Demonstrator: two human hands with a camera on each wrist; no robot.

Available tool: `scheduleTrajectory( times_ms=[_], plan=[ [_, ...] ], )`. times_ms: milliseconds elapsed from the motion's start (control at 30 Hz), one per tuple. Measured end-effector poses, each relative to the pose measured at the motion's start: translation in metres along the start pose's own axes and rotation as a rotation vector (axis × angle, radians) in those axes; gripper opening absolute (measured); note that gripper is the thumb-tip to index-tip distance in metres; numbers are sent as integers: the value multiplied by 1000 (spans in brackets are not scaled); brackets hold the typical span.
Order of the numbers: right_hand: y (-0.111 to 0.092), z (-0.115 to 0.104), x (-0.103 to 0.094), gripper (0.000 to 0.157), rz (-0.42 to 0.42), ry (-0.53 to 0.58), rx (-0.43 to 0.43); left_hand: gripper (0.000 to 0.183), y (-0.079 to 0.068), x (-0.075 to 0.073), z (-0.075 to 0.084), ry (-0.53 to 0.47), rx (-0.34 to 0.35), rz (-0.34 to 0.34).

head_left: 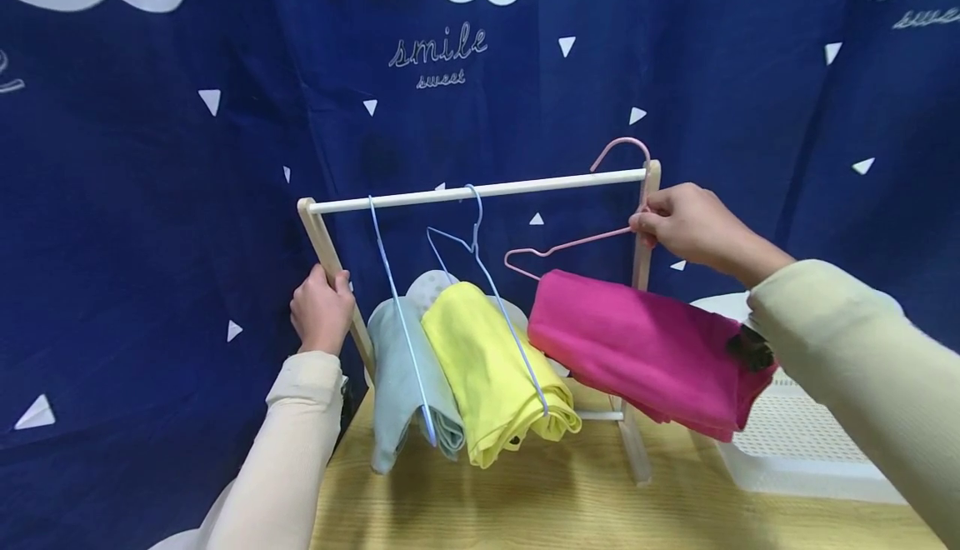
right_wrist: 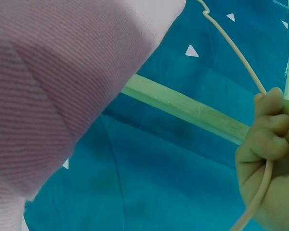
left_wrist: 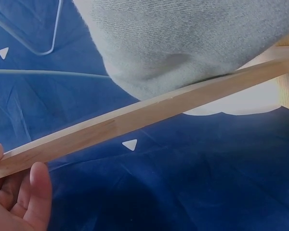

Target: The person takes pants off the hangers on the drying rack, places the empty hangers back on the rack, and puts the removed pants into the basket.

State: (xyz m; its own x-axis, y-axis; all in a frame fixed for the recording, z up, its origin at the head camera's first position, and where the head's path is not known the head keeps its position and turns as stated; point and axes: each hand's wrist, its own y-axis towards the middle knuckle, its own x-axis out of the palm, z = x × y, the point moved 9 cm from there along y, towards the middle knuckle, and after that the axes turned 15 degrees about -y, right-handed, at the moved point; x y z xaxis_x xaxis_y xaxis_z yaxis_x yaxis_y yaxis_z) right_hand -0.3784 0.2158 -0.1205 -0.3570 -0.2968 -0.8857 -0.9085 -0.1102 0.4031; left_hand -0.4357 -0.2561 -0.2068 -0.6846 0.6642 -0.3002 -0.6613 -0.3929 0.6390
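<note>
right fingers (right_wrist: 267, 143) pinching a pink hanger (head_left: 585, 242) with magenta cloth (head_left: 637, 350), frame right; left fingers (left_wrist: 40, 187) curled round the rack's wooden post (left_wrist: 111, 127), center-left lol

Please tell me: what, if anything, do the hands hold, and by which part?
The right hand holds the pink hanger near its neck, just below the hook. The left hand grips the clothes rack by its wooden side post.

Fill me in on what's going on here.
A person's right hand pinches a pink hanger with a magenta cloth draped on it; the hook is near the right end of the white bar, whether resting there is unclear. The left hand grips a wooden side post. A gray-blue cloth and a yellow cloth hang from that bar on blue hangers.
</note>
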Motion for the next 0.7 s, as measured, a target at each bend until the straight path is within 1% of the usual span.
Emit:
scheduleTrajectory(
  times_ms=[200, 400, 700],
  plan=[
    [-3, 5, -6, 28, -2, -5, -10, 30, 0, 0, 0, -2, 13, 9],
    [-8, 13, -16, 33, 4, -13, -11, 31, 1, 1, 1, 7, 5, 5],
    [-16, 24, -21, 33, -43, -58, -17, 31, 0, 1, 0, 10, 0, 5]
  ],
)
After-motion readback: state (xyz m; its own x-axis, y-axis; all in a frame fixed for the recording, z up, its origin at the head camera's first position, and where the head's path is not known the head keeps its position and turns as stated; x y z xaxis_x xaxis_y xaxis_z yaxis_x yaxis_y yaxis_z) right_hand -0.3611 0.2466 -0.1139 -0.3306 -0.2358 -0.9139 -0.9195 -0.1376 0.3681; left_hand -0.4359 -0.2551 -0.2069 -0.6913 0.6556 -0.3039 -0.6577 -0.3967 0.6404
